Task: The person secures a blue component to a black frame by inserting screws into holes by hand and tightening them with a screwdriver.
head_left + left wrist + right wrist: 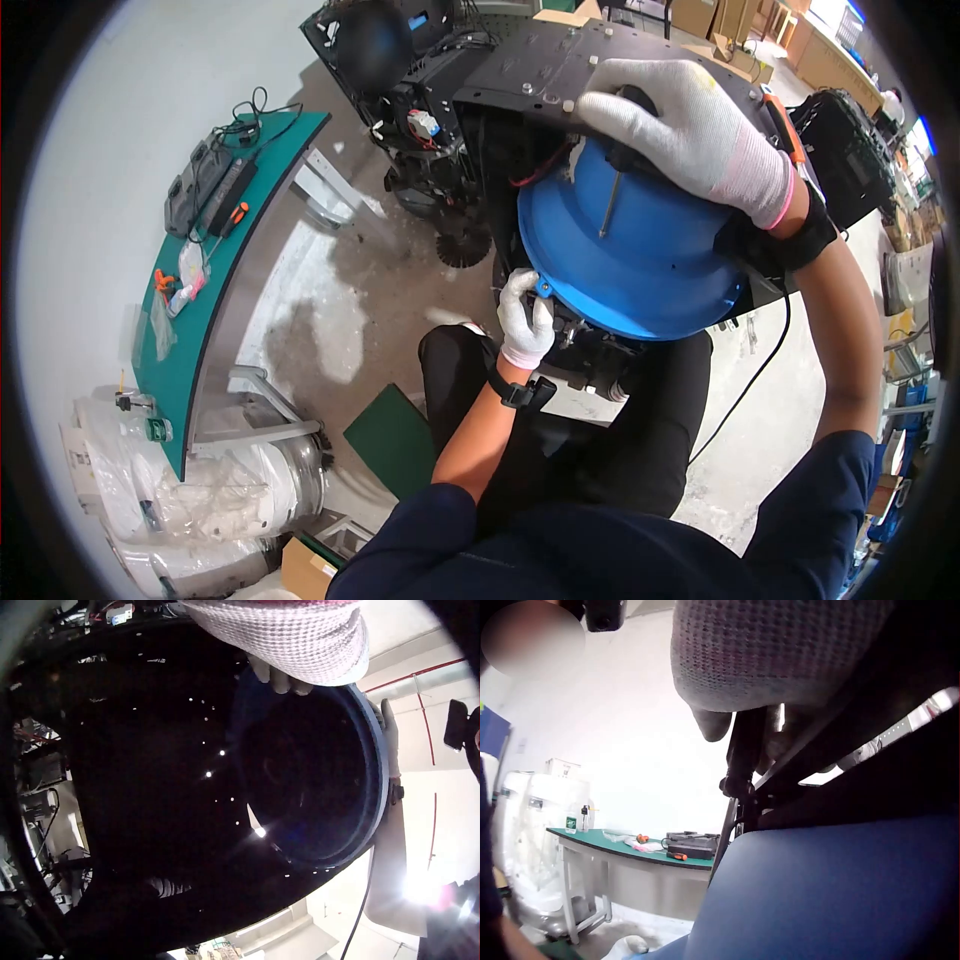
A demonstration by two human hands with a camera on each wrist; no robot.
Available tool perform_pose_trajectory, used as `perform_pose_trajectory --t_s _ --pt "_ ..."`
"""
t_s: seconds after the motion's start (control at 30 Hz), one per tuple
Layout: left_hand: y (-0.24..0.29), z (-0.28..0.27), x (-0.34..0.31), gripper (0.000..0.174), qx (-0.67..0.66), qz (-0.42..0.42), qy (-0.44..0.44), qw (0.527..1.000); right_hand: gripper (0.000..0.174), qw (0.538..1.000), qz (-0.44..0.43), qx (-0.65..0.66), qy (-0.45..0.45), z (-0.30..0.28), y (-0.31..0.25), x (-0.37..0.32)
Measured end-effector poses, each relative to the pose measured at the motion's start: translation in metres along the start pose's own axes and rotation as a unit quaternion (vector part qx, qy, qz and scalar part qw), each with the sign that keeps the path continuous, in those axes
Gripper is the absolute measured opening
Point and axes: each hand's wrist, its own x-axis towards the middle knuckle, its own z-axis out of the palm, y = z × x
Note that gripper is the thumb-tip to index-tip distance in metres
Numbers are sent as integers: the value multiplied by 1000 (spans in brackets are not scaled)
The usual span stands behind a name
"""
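Note:
A large blue bowl-shaped plastic part (640, 255) sits in the front of a black machine housing (540, 65). At its near-left rim, my gloved left hand (527, 325) pinches a small blue tab (544, 287) between thumb and fingers. Above the bowl, my gloved right hand (690, 125) grips a dark-handled screwdriver (611, 205), its thin metal shaft slanting down in front of the blue surface. In the right wrist view, the glove (772, 656) covers most of the dark handle. The left wrist view shows the blue rim (382, 772) in shadow.
A green-topped table (235, 245) stands to the left, bearing a black tool case (200, 185) and an orange-handled screwdriver (235, 217). Another dark machine (420, 130) stands behind left. A black cable (750, 400) hangs on the right. A green board (390, 440) lies by my leg.

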Motion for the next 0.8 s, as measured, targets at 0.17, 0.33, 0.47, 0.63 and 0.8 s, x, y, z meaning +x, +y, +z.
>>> perform_pose_trajectory --t_s 0.17,0.33,0.47,0.63,0.8 --pt "4 -1 3 35 52 30 1 998 28 999 -45 -27 10 0 7 0" --pt "4 -2 9 37 39 70 -22 997 30 998 -39 -18 39 1 3 -4" --pt "-5 -1 0 37 27 24 -10 999 30 997 -12 62 -47 -6 0 0" --pt "6 0 3 35 28 37 -10 999 26 999 -22 33 -20 0 -1 -3" --pt "-1 -1 0 35 18 25 -17 999 24 999 8 19 -33 -2 -1 0"
